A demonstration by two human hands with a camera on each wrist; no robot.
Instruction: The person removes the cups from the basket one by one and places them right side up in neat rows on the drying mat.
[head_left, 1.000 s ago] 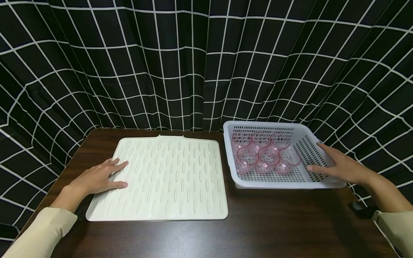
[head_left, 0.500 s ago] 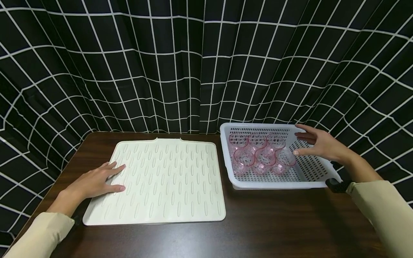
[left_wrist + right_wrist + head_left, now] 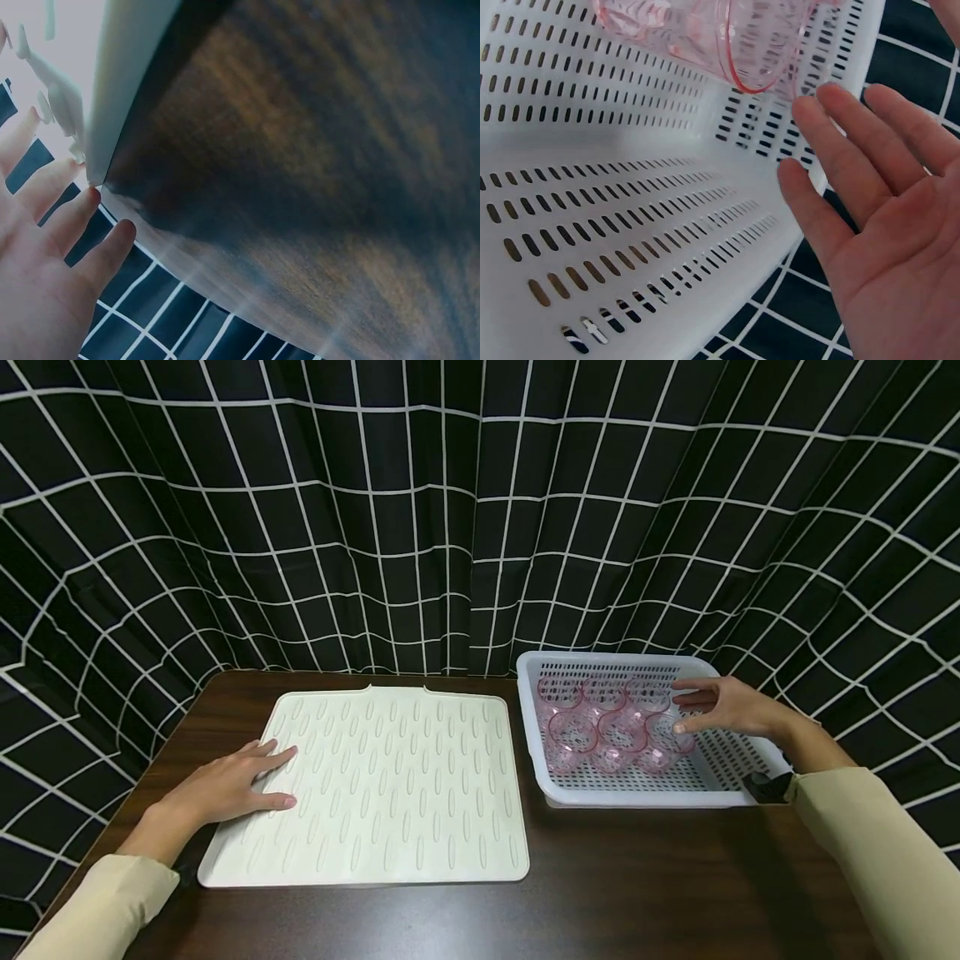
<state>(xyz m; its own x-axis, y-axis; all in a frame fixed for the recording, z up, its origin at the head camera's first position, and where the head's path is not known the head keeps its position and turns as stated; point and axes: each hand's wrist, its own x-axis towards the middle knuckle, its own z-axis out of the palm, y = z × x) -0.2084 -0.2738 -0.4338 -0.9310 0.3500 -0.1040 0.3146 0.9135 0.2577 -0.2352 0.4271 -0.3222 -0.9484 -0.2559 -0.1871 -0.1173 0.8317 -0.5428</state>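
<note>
A white rectangular mat (image 3: 405, 785) with rows of raised oval ridges lies on the left of the table. My left hand (image 3: 232, 783) rests on its left edge, fingers spread. Several clear pink cups (image 3: 611, 758) with red rims stand mouth up in two rows inside a white slotted basket (image 3: 622, 798), grouped toward its left. My right hand (image 3: 731, 706) hovers over the basket's right part, thumb and fingers apart, fingertips right at the nearest cups. In the right wrist view, a pink cup (image 3: 761, 45) appears just beyond the extended fingers (image 3: 851, 161), and the palm holds nothing.
The dark brown wooden table (image 3: 637, 877) runs in front of the mat and basket. A black curtain (image 3: 360, 527) with a white grid hangs behind and around the table. The basket's walls stand up around the cups.
My right hand has moved left from the basket's right rim to beside the nearest cups. The left hand stays on the mat's edge. The mat and basket keep their places.
</note>
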